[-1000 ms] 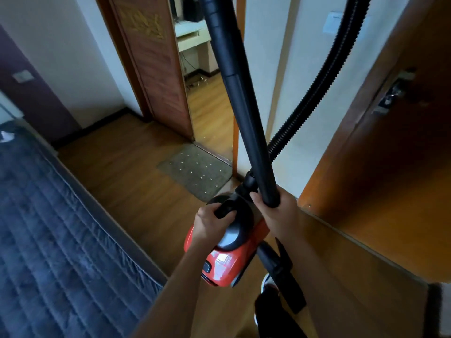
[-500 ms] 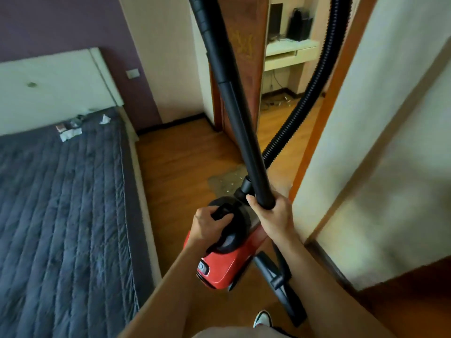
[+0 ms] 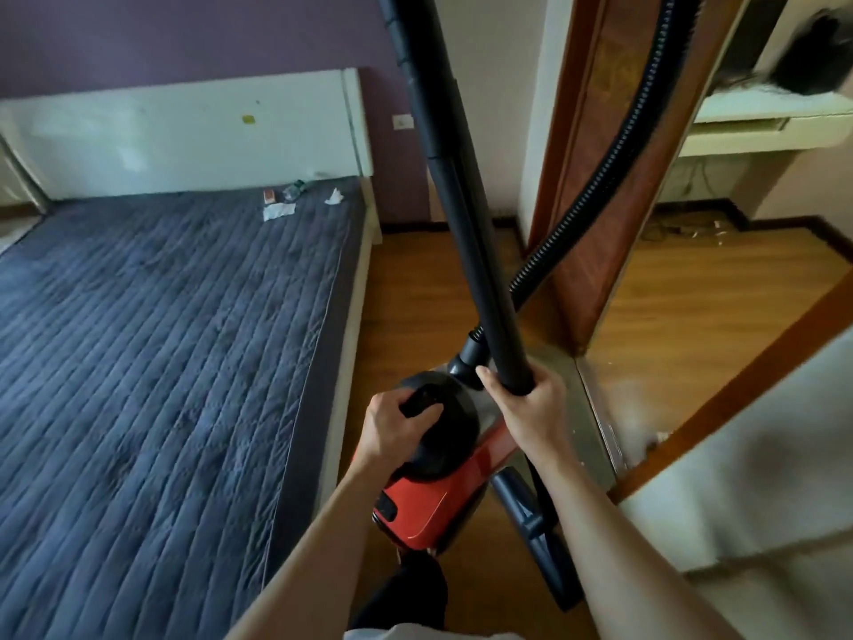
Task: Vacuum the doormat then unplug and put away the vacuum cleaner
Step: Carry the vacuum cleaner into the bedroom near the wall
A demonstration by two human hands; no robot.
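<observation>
Red plastic canister vacuum (image 3: 434, 505), left grip (image 3: 392, 431) clasping its handle (image 3: 421, 399), right grip (image 3: 531, 408) its black wand (image 3: 461, 200), has arrived over the grey doormat (image 3: 579, 408), ready for vacuuming.

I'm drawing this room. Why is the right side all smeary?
Head view: the desk and near wall at right are motion-blurred; the bed, vacuum cleaner, left hand and right hand look sharp; the wide lens bows the headboard.

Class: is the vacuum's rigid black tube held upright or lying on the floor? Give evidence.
Upright, leaning a little. The right hand grips the tube at its lower end, and it rises beyond the picture's top edge.
</observation>
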